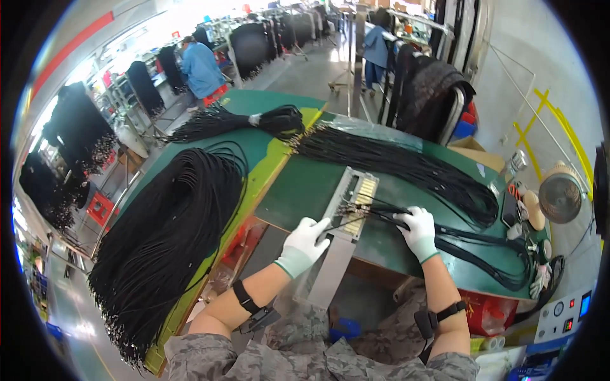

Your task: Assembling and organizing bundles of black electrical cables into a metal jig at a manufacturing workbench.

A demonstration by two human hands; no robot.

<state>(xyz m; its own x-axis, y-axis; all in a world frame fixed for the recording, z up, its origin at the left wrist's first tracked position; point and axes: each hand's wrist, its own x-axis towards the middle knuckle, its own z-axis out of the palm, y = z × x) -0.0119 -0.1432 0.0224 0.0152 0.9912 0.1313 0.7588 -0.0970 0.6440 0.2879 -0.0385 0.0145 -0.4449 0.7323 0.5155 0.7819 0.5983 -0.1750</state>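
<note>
In camouflage sleeves (200, 349), clasping black cords (382, 214) with right hand (419, 233); beside slotted fixture (364, 193) with left hand (304, 246), can't tell whether gripping.

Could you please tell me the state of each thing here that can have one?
Left hand: gloved, at a thin cable; grip unclear
Right hand: gloved, fingers curled at black cables
Slotted fixture: cable ends across it
Upper-left cable bundle: tied with a pale band
Large left cable bundle: looped at far end
Fan: spinning unclear
Panel screen: lit blue

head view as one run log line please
left hand: beside metal fixture | right hand: at black cables | fixture: on green table
</note>
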